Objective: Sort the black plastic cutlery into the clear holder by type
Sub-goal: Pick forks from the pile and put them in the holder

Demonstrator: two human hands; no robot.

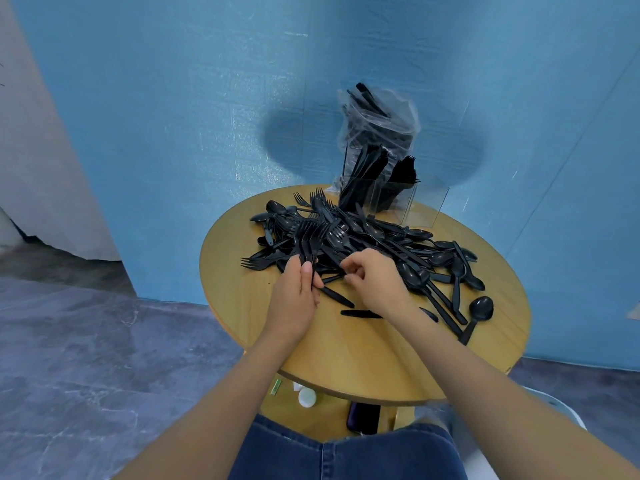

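The left hand grips a bunch of forks by their handles, tines fanned up and away, fingers curled tight round the stems; gathering one type into a single bundle looks meant to save trips to the holder. The right hand reaches in just beside it, fingers bent and pinching at a thin black piece at the near edge of the heap, though whether that piece is a fork handle or a knife is hard to tell.

Beyond both hands lies the pile of black cutlery, forks, spoons and knives tangled across the middle of the round wooden counter. A few strays sit apart near the edge, among them a spoon to the right.

At the far side of the counter stands the clear holder, some compartments already stocked with upright cutlery, one on the right looking bare. A crumpled plastic bag with more pieces rises behind it.
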